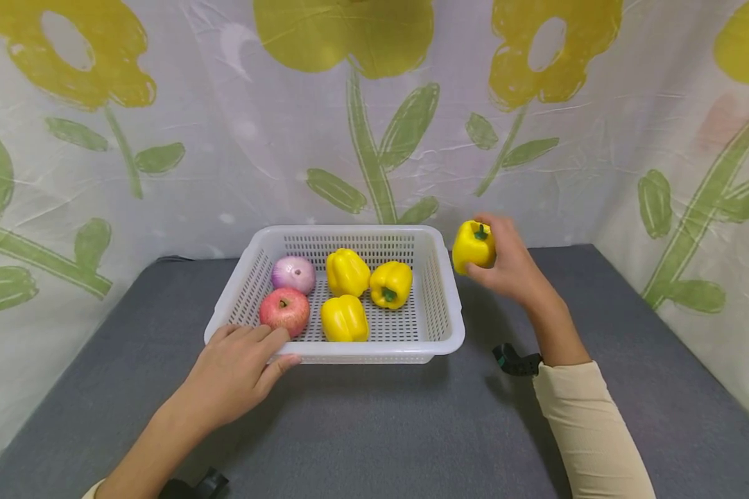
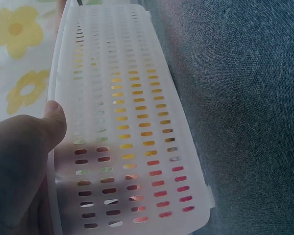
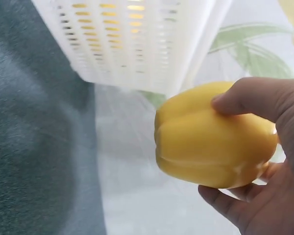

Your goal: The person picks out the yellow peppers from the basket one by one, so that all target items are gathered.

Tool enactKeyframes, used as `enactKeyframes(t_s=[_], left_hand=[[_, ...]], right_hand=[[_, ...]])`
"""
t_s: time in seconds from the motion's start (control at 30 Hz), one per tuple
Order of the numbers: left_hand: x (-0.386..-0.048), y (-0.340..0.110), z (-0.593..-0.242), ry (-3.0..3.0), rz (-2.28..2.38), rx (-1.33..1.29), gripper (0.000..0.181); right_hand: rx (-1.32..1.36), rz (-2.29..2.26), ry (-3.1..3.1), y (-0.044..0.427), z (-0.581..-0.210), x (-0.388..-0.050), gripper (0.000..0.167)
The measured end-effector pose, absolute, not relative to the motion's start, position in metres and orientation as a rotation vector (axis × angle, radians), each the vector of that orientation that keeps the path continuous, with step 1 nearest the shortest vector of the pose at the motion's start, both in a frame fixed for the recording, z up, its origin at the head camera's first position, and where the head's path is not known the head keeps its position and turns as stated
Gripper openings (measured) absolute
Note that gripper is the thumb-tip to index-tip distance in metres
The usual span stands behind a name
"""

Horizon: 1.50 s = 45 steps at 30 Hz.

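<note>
My right hand (image 1: pixel 508 267) pinches a yellow bell pepper (image 1: pixel 472 244) by its sides, raised just right of the white plastic basket (image 1: pixel 446 346). In the right wrist view the thumb lies on one side of that pepper (image 3: pixel 206 137) and fingers on the other. My left hand (image 1: pixel 240 371) grips the basket's front rim near its left corner, thumb outside, as the left wrist view also shows on the basket wall (image 2: pixel 137 117). Inside the basket lie a red apple (image 1: pixel 285 310), a purple onion (image 1: pixel 293 274) and three yellow bell peppers (image 1: pixel 347 272).
The basket stands on a dark grey table (image 1: pixel 374 430). Behind it hangs a pale curtain (image 1: pixel 225 173) printed with yellow flowers and green leaves. A black strap device (image 1: pixel 517 360) is worn at the right wrist, and another black piece (image 1: pixel 196 485) shows by the left forearm.
</note>
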State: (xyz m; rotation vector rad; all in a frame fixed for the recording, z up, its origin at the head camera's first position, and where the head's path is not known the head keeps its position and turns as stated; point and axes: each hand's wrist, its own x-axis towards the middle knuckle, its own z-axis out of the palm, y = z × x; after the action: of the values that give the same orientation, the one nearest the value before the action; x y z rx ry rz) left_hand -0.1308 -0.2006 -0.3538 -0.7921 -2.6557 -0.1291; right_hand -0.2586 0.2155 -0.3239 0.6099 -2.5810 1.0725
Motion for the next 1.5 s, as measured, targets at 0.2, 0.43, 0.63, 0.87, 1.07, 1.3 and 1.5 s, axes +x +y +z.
enactKeyframes(t_s=[0.2, 0.43, 0.63, 0.87, 1.07, 1.3, 1.5], left_hand=[[-0.131, -0.2, -0.354, -2.662, -0.124, -0.792, 0.029], [-0.131, -0.2, -0.354, -2.673, -0.127, -0.786, 0.029], [-0.131, -0.2, -0.355, -2.675, -0.122, -0.78, 0.029], [-0.131, -0.2, -0.355, -2.668, -0.129, -0.785, 0.029], [-0.131, -0.2, -0.354, -2.68, -0.119, -0.784, 0.029], [-0.131, -0.199, -0.353, -2.685, -0.116, -0.782, 0.029], [-0.131, -0.2, -0.354, -2.681, -0.121, -0.784, 0.029]], right_hand=[[0.525, 1.05, -2.685, 0.218, -0.335, -0.265, 0.074], [0.457, 1.026, -2.77, 0.219, -0.347, -0.271, 0.075], [0.447, 1.03, -2.82, 0.219, -0.354, -0.274, 0.074], [0.466, 0.999, -2.838, 0.22, -0.365, -0.278, 0.071], [0.452, 0.979, -2.853, 0.22, -0.37, -0.279, 0.072], [0.445, 0.96, -2.873, 0.22, -0.369, -0.279, 0.074], [0.478, 0.961, -2.902, 0.222, -0.362, -0.275, 0.079]])
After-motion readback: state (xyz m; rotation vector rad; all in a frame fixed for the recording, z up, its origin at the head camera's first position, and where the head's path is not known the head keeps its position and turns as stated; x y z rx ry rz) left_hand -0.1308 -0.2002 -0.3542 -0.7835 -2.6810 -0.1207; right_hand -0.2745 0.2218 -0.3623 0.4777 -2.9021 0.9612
